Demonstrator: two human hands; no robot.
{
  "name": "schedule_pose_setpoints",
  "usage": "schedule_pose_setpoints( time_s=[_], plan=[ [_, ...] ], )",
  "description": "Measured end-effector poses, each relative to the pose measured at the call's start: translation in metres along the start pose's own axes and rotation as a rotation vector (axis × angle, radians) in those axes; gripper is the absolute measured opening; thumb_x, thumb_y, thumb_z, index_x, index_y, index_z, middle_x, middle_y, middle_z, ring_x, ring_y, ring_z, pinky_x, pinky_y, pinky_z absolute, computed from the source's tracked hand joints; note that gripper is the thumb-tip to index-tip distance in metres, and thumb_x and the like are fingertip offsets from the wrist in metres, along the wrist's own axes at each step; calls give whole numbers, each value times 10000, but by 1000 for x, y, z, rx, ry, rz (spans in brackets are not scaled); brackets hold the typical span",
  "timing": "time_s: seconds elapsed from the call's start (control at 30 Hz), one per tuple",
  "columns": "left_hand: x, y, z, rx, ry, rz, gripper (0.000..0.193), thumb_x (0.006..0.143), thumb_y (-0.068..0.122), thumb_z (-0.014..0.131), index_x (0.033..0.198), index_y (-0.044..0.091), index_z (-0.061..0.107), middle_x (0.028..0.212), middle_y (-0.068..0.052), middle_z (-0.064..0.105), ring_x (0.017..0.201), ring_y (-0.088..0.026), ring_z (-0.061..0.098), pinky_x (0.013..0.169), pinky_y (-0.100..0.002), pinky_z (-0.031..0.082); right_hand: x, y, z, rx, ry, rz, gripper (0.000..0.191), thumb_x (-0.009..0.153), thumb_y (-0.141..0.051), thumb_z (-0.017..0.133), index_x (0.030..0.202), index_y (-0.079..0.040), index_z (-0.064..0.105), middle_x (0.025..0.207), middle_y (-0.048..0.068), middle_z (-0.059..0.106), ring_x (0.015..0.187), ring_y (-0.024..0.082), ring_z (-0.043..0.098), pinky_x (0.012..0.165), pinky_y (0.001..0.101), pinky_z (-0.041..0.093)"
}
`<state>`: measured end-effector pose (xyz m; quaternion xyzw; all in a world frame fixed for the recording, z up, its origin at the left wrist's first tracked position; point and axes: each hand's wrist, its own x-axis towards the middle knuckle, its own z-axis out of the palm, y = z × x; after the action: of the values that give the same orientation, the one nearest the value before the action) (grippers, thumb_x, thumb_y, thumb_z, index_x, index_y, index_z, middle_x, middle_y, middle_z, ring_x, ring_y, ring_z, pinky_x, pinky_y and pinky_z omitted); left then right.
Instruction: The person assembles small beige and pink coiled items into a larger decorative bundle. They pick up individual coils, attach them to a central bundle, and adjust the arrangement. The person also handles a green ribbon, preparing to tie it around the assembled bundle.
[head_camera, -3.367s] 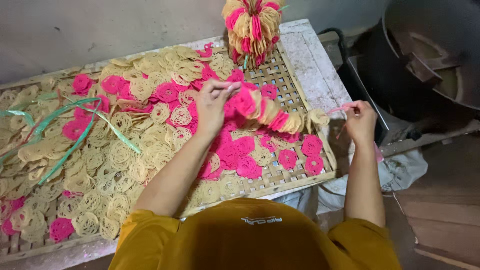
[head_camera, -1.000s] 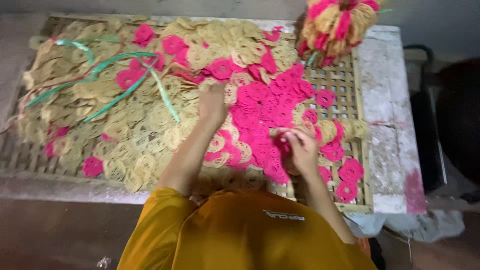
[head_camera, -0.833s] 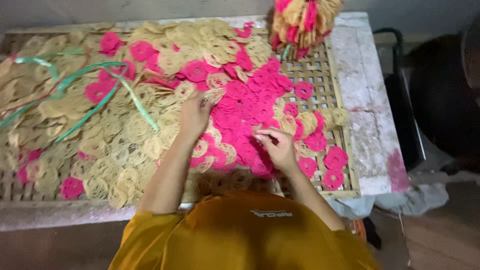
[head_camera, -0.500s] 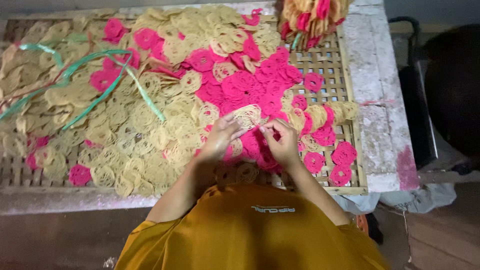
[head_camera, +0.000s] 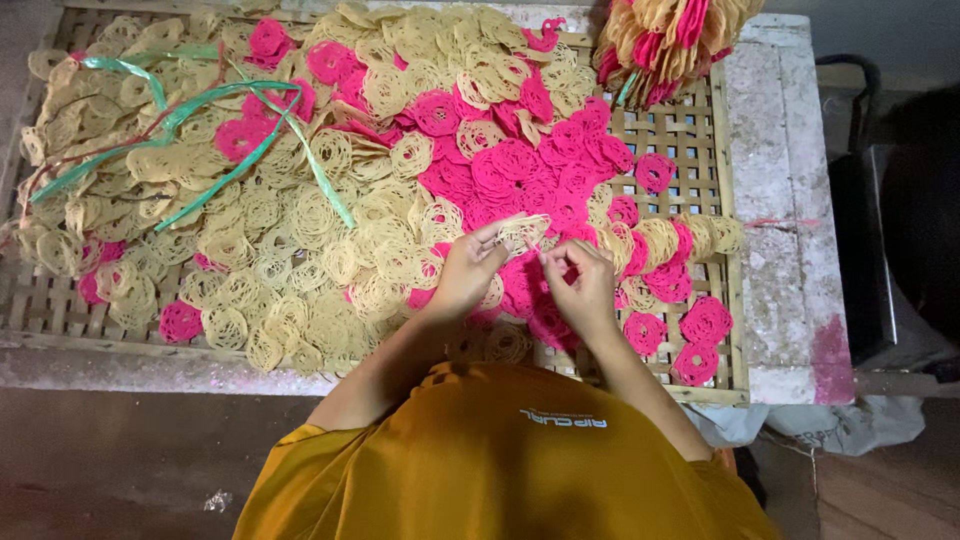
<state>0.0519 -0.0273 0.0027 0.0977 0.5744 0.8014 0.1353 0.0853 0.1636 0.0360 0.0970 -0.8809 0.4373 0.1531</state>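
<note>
My left hand (head_camera: 468, 272) holds a beige lacy round cracker (head_camera: 524, 231) up by its edge, just above the bamboo tray (head_camera: 716, 140). My right hand (head_camera: 582, 288) is close beside it, its fingertips pinched at the same cracker's lower right edge. I cannot tell whether something thin is also between those fingers. A short row of stacked beige and pink crackers (head_camera: 668, 243) lies on the tray just right of my right hand. Pink crackers (head_camera: 520, 170) lie heaped under and beyond both hands, and beige crackers (head_camera: 300, 240) cover the tray to the left.
A bundled bunch of pink and beige crackers (head_camera: 670, 40) stands at the tray's far right corner. Green plastic strips (head_camera: 220, 120) lie across the beige heap at the left. The tray rests on a white stone slab (head_camera: 790, 200). A dark container (head_camera: 910, 230) stands at the right.
My view has settled closer over the tray. My left hand came back from the heap with a beige cracker, and both hands have met at it in front of me.
</note>
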Motion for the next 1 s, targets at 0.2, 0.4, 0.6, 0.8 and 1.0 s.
schedule_pose_setpoints(
  time_s=[0.2,0.4,0.6,0.8,1.0],
  plan=[
    [-1,-9,9,-76,-24,35,414,1045,-56,469,1456,-44,513,1343,-115,666,1235,-127,630,1112,-294,489,-2,4,6,7,38,16,157,916,-120,737,797,-56,656,667,29,597,621,179,573,737,349,390],
    [-1,6,16,89,-104,-92,438,1028,11,449,1431,28,618,1364,-96,700,1246,-149,603,1154,-406,404,-2,23,9,-59,73,-86,85,912,-160,759,884,-84,732,735,25,636,713,176,595,789,363,401],
    [-2,51,34,805,-158,149,354,1024,121,500,1273,245,718,1428,15,679,1438,-220,550,1279,-584,-20,7,42,-32,114,167,200,128,984,-94,682,1082,-107,764,951,33,662,879,153,594,792,320,483],
    [2,74,60,958,-162,240,405,1007,189,528,1400,223,623,1387,-19,673,1406,-207,529,1266,-626,-60,-2,27,-43,138,113,-12,261,1002,-22,636,1255,-8,697,1110,92,681,1000,175,614,892,310,507],
    [19,48,38,1020,-140,314,485,976,113,512,1444,201,605,1416,-81,639,1428,-213,531,1278,-618,48,1,21,-18,442,7,168,135,1044,-61,620,1097,-12,735,926,43,687,824,109,614,763,247,497]
  ],
)
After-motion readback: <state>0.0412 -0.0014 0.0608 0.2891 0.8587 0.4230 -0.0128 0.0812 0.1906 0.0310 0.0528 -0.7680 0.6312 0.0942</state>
